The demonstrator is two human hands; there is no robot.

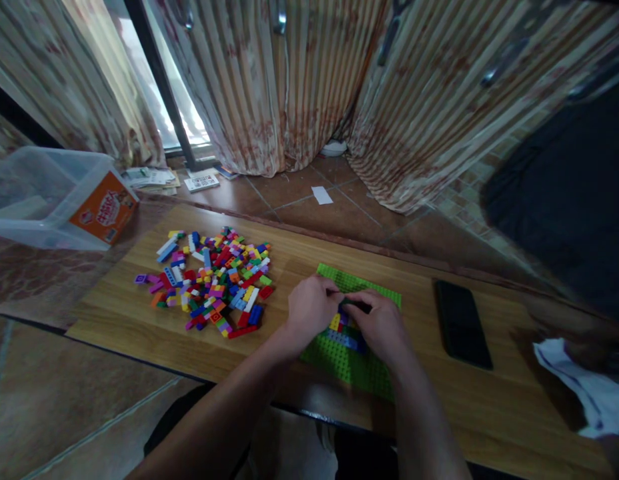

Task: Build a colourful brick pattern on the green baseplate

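A green studded baseplate (374,383) lies on the wooden table, with a small build of toy bricks (342,339) on it in blue, yellow, red and dark green. My left hand (313,307) is closed at the build's far left side, its fingertips bent inward and partly hidden. From the right, my right hand (379,325) pinches at a dark green toy brick (350,302) along the build's far edge. Both sets of fingertips nearly meet there. Whatever sits between my left fingers is too small to make out.
Left of the baseplate spreads a pile of loose colourful bricks (214,280) on the table (154,340). A black phone (462,323) lies to the right, with a white cloth (584,387) beyond it. A clear plastic bin (54,230) stands at far left; curtains (309,87) hang behind.
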